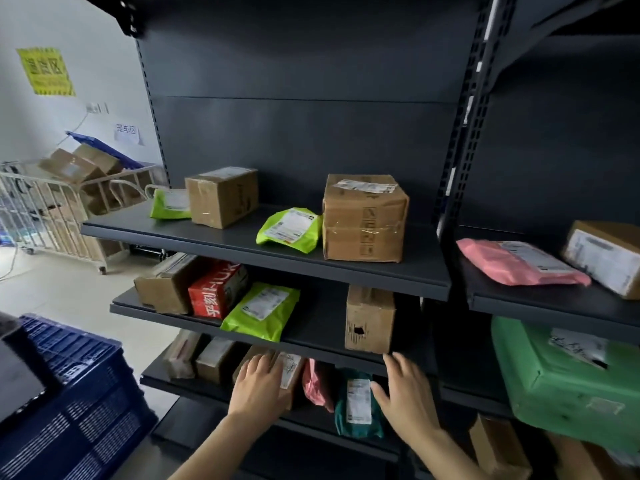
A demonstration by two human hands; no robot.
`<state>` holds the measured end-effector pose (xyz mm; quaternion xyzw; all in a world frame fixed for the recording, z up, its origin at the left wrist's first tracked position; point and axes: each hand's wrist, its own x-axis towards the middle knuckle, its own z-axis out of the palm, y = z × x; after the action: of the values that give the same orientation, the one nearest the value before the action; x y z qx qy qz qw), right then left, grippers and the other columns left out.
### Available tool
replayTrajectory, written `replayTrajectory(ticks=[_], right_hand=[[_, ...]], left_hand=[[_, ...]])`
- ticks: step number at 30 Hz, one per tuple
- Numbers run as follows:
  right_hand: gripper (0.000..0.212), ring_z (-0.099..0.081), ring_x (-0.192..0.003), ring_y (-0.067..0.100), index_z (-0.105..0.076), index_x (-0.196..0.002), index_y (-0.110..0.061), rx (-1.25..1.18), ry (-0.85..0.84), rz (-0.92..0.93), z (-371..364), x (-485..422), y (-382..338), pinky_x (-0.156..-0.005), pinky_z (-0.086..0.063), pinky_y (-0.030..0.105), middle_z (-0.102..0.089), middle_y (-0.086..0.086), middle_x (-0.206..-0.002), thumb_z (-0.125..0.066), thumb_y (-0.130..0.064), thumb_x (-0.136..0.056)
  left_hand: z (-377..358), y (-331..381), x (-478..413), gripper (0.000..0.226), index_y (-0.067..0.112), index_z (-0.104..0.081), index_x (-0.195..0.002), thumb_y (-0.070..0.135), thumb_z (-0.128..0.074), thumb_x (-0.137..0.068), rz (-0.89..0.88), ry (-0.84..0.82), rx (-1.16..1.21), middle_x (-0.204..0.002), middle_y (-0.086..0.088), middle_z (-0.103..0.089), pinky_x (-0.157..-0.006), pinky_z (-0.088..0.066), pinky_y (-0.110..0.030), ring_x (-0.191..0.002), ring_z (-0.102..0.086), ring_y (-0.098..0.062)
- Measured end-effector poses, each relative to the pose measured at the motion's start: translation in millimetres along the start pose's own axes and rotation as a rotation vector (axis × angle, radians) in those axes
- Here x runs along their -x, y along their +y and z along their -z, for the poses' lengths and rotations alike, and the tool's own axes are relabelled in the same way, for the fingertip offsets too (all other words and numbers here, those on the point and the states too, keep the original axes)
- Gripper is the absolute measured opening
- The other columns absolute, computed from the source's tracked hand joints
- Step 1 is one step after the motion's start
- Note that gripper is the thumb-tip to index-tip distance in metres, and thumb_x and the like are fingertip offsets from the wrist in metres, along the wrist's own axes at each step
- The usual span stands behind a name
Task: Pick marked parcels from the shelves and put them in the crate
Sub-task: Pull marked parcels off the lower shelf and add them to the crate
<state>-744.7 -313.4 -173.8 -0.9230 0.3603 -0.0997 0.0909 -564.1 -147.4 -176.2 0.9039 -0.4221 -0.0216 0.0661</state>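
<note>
Reaching into the third shelf (187, 390) down, both hands work the near row of parcels. Left hand (258, 384) lies fingers-flat over a brown box (290, 370), not closed round it; the label has pen scribble on it, so this is probably the marked parcel, and the hand is likely steadying it or about to pull it forward. Right hand (407, 393) is released, fingers straight and spread, thumb just beside a teal mailer (358, 410) and holding nothing; it looks set either to take the box's other side or to keep the mailer from sliding out. A pink mailer (315, 386) stands wedged between box and teal mailer. Parcels stand on edge here, labels outward, probably for quick reading. Blue crate (86, 393) sits near left, well within reach of the shelf; a dark flat thing (15, 372) covers its near corner, contents otherwise hidden. Far left, a wire cart (45, 209) holds cardboard boxes (69, 168).
</note>
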Motion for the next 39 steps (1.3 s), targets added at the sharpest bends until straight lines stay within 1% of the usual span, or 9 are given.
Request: replayTrajectory(ticks=[7,15,19,22,25,28,31,34,39], right_hand=[[0.061,-0.026,-0.139,0.016,-0.024,-0.146,-0.015,-0.001,0.005,-0.109,-12.3,-9.6,-24.3,-0.111,-0.025,0.026,-0.025,0.001,-0.153,-0.037,-0.047,-0.095],[0.062,-0.026,-0.139,0.017,-0.023,-0.146,-0.014,0.002,0.033,-0.210,-13.2,-29.0,-8.6,-0.111,-0.027,0.027,-0.026,0.002,-0.152,-0.037,-0.046,-0.096],[0.061,-0.026,-0.139,0.018,-0.023,-0.146,-0.012,-0.020,0.032,-0.256,-19.9,-41.3,6.9,-0.111,-0.027,0.027,-0.027,0.004,-0.152,-0.037,-0.044,-0.096],[0.060,-0.027,-0.138,0.019,-0.023,-0.146,-0.011,-0.082,0.044,-0.288,-24.9,-57.7,19.3,-0.110,-0.028,0.026,-0.028,0.005,-0.150,-0.038,-0.042,-0.097],[0.057,-0.029,-0.136,0.018,-0.022,-0.145,-0.011,-0.166,0.048,-0.295,-32.4,-79.3,26.6,-0.108,-0.031,0.023,-0.030,0.005,-0.148,-0.039,-0.037,-0.097],[0.056,-0.038,-0.130,0.017,-0.028,-0.143,-0.009,-0.252,0.061,-0.310,-40.3,-103.3,30.1,-0.103,-0.036,0.023,-0.038,0.006,-0.142,-0.044,-0.034,-0.096],[0.051,-0.049,-0.118,0.015,-0.037,-0.136,-0.009,-0.365,0.089,-0.345,-45.7,-116.9,25.3,-0.092,-0.043,0.021,-0.050,0.004,-0.130,-0.051,-0.030,-0.092],[0.057,-0.049,-0.122,0.016,-0.032,-0.140,-0.007,-0.469,0.102,-0.389,-51.0,-112.7,14.3,-0.097,-0.042,0.021,-0.048,0.004,-0.135,-0.054,-0.027,-0.091],[0.058,-0.049,-0.121,0.015,-0.033,-0.140,-0.008,-0.507,0.153,-0.448,-53.6,-92.5,-9.1,-0.096,-0.040,0.019,-0.049,0.003,-0.135,-0.054,-0.031,-0.090]], left_hand=[[-5.1,-40.0,-9.9,0.073,0.024,-0.022,-0.149,0.041,-0.052,-0.085,-0.052,-0.007,0.052,-0.153,0.004,-0.028,-0.119,-0.013,-0.030,-0.143,-0.020,-0.018],[-5.1,-12.2,-52.0,0.056,0.017,-0.034,-0.142,0.038,-0.048,-0.092,-0.180,-0.028,0.056,-0.148,0.001,-0.034,-0.116,-0.018,-0.028,-0.140,-0.025,-0.018],[-16.2,17.3,-83.6,0.062,0.016,-0.026,-0.147,0.038,-0.046,-0.092,-0.237,-0.082,0.104,-0.151,0.002,-0.029,-0.116,-0.017,-0.028,-0.142,-0.020,-0.017],[-21.8,41.6,-110.4,0.071,0.015,-0.015,-0.150,0.034,-0.050,-0.092,-0.236,-0.183,0.216,-0.156,0.000,-0.021,-0.116,-0.019,-0.028,-0.144,-0.016,-0.018],[-26.0,60.7,-139.4,0.080,0.012,-0.006,-0.151,0.030,-0.055,-0.090,-0.180,-0.276,0.385,-0.156,-0.004,-0.020,-0.114,-0.027,-0.029,-0.144,-0.020,-0.020],[-28.1,73.4,-160.6,0.084,0.012,-0.004,-0.151,0.026,-0.056,-0.088,-0.159,-0.313,0.471,-0.156,-0.005,-0.022,-0.111,-0.031,-0.030,-0.142,-0.026,-0.021],[-29.2,78.6,-168.8,0.076,0.011,-0.016,-0.149,0.020,-0.056,-0.084,-0.184,-0.327,0.543,-0.147,-0.004,-0.037,-0.103,-0.037,-0.028,-0.133,-0.040,-0.020],[-31.0,79.0,-164.9,0.069,0.017,-0.026,-0.143,0.017,-0.057,-0.081,-0.181,-0.330,0.615,-0.133,-0.001,-0.051,-0.086,-0.043,-0.022,-0.117,-0.053,-0.017],[-24.6,65.7,-146.9,0.051,0.020,-0.036,-0.130,0.020,-0.056,-0.083,-0.192,-0.342,0.675,-0.117,0.002,-0.056,-0.069,-0.043,-0.017,-0.095,-0.056,-0.011]])
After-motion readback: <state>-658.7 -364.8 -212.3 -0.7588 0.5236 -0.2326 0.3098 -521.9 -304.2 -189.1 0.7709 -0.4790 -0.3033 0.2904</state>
